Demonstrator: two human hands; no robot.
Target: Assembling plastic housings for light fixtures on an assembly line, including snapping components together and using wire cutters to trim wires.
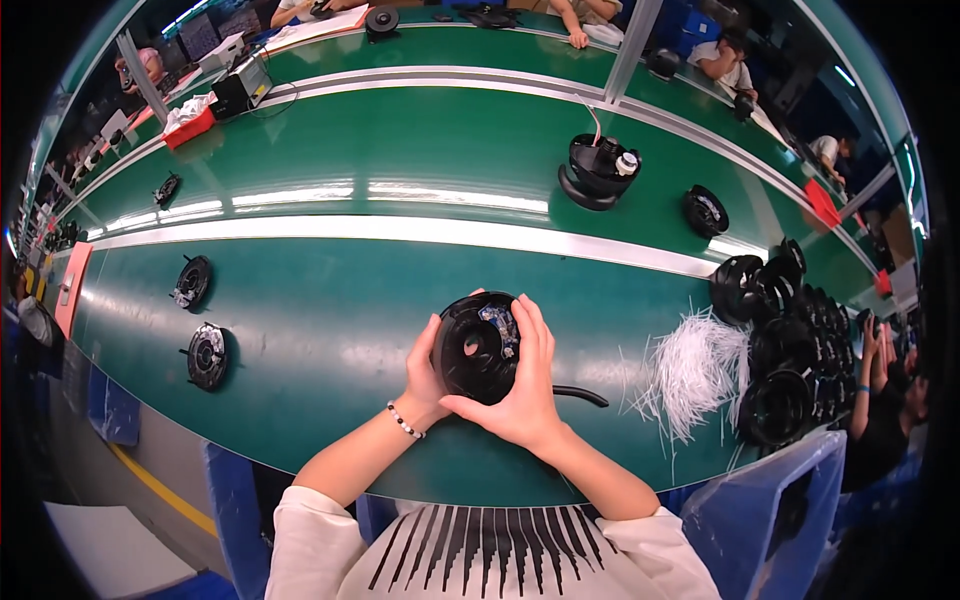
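Observation:
Between my two hands is a round black plastic housing (462, 368), held just above the green bench. Its open side faces up and shows a small blue circuit board with wires and a hole near the middle. My left hand (425, 368) wraps its left side, with a beaded bracelet at the wrist. Gripping the right rim, my right hand (525, 385) has its fingers over the edge beside the board. A black curved strip (580, 394) sticks out past my right hand; where it begins is hidden.
White thin strips (697, 365) lie in a heap at right, beside stacked black round housings (775, 410). Two round black parts (207, 357) rest at left. Beyond a metal rail, a green belt (420, 130) carries a black assembly (600, 170) and a black ring (706, 211). Other people sit across.

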